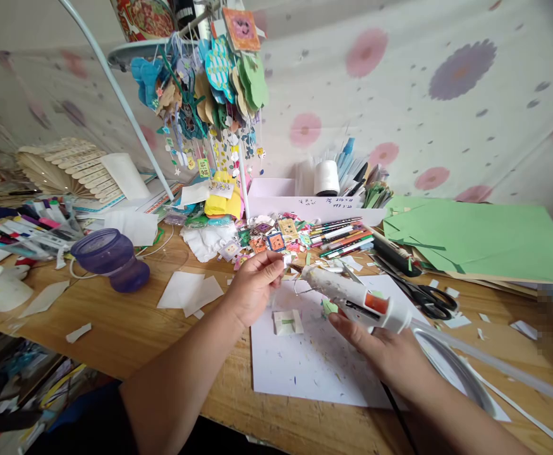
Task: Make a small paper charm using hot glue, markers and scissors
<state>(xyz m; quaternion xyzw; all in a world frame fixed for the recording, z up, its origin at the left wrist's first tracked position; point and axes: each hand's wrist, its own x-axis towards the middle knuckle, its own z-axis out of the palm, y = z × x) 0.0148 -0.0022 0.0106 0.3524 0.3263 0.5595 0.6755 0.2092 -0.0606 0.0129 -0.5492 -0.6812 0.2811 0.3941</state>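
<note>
My right hand (375,344) is wrapped round the handle of a white hot glue gun (337,287), with a long clear glue stick (494,363) running out of its back end. Its nozzle points left at my left hand (257,281), which pinches a small white paper piece (287,260) between thumb and fingers. Whether nozzle and paper touch, I cannot tell. Below lies a white sheet (299,366) spotted with specks. On it rest a small pale square with a green strip (288,322) and a green paper scrap (328,308).
Behind my hands lie small coloured paper faces (276,241) and several pens (342,237). Black scissors (428,300) and green paper (475,237) are at the right. A purple jar (115,259) and white paper pieces (191,294) are at the left. Paper ornaments (219,69) hang above.
</note>
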